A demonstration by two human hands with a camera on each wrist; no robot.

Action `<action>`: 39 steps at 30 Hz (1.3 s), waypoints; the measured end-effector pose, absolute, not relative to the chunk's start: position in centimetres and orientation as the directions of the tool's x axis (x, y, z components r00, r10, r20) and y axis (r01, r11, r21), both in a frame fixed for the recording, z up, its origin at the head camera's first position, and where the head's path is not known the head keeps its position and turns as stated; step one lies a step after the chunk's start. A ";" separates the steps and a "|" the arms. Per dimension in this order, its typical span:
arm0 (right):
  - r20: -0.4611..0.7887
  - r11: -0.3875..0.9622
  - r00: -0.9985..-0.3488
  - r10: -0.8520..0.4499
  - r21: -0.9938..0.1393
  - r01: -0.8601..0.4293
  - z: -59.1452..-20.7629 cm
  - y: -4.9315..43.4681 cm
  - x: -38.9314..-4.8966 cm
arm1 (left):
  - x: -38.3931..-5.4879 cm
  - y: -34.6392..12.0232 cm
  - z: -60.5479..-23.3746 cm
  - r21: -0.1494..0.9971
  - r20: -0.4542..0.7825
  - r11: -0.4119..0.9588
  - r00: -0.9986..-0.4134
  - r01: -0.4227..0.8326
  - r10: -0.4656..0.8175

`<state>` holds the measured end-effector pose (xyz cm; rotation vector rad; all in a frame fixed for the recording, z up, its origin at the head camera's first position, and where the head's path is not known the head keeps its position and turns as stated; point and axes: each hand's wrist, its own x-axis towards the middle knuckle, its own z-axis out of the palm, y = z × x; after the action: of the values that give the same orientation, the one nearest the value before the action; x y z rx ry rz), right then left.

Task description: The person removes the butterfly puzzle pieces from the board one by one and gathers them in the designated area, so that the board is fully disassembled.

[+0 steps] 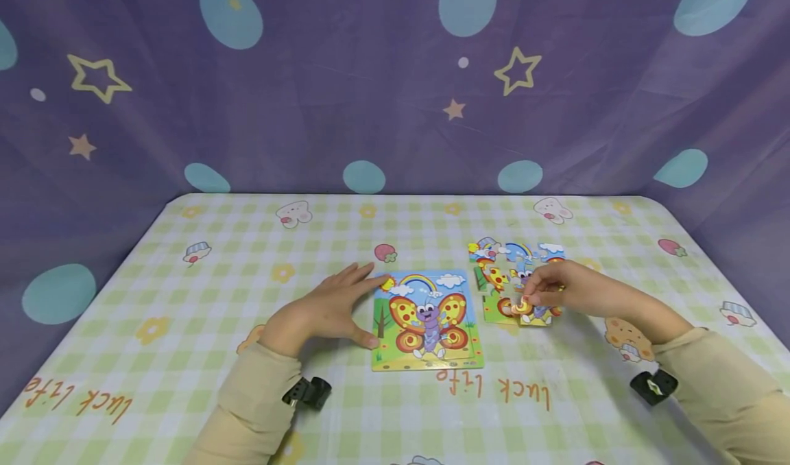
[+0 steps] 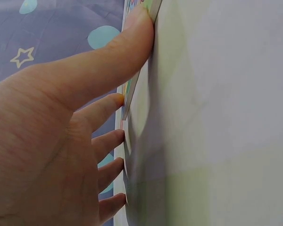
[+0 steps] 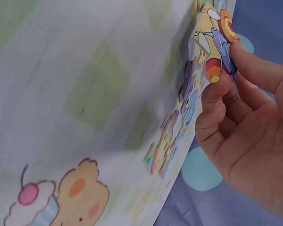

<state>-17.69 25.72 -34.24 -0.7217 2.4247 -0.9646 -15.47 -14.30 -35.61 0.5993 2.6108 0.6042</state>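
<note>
A square puzzle board (image 1: 426, 366) with a butterfly picture lies flat at the middle of the table. My left hand (image 1: 327, 311) rests at its left side, fingers spread and fairly straight. The left wrist view shows the thumb (image 2: 139, 28) on the board's edge and the index fingertip touching it further along. My right hand (image 1: 558, 283) pinches a jigsaw piece (image 3: 219, 44) between thumb and fingers, tilted; it shows part of the butterfly's body, feet and an orange wing. Below that hand lie several loose jigsaw pieces (image 1: 494, 307), loosely laid out as a butterfly picture and partly hidden by the hand.
A green-and-white checked tablecloth (image 1: 185, 355) with printed cakes, flowers and lettering covers the table. Behind the far edge hangs a purple curtain (image 1: 370, 108) with stars and blue ovals. Each wrist wears a small black device, one at the left cuff (image 1: 316, 392).
</note>
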 end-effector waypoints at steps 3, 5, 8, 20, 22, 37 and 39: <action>-0.213 0.624 -0.768 -0.604 -0.725 -0.290 -34.3 26.0 -17.8 | -15.4 -14.3 -35.5 0.486 -0.275 0.816 -0.832 0.312 0.481; -0.224 0.626 -0.768 -0.600 -0.730 -0.276 -34.5 26.1 -17.9 | -15.4 -14.3 -35.5 0.484 -0.276 0.818 -0.833 0.310 0.479; -0.225 0.631 -0.773 -0.593 -0.726 -0.273 -34.8 26.2 -18.0 | -15.4 -14.3 -35.5 0.481 -0.278 0.821 -0.834 0.308 0.476; -0.211 0.706 -0.830 -0.517 -0.653 -0.273 -35.6 25.9 -18.1 | -15.5 -14.3 -35.7 0.476 -0.286 0.826 -0.834 0.303 0.471; -0.207 0.718 -0.835 -0.510 -0.638 -0.280 -35.6 25.9 -18.1 | -15.5 -14.3 -35.6 0.477 -0.283 0.823 -0.833 0.307 0.475; -0.145 0.715 -0.858 -0.493 -0.629 -0.304 -34.7 25.1 -17.5 | -15.5 -14.4 -35.7 0.480 -0.281 0.822 -0.833 0.307 0.476; -0.137 0.696 -0.850 -0.509 -0.647 -0.312 -34.7 24.6 -17.3 | -15.5 -14.4 -35.6 0.484 -0.279 0.819 -0.833 0.308 0.478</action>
<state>-17.31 24.57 -34.75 -0.6474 2.6007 -0.9111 -15.48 -14.36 -35.64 0.5899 2.6106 0.6002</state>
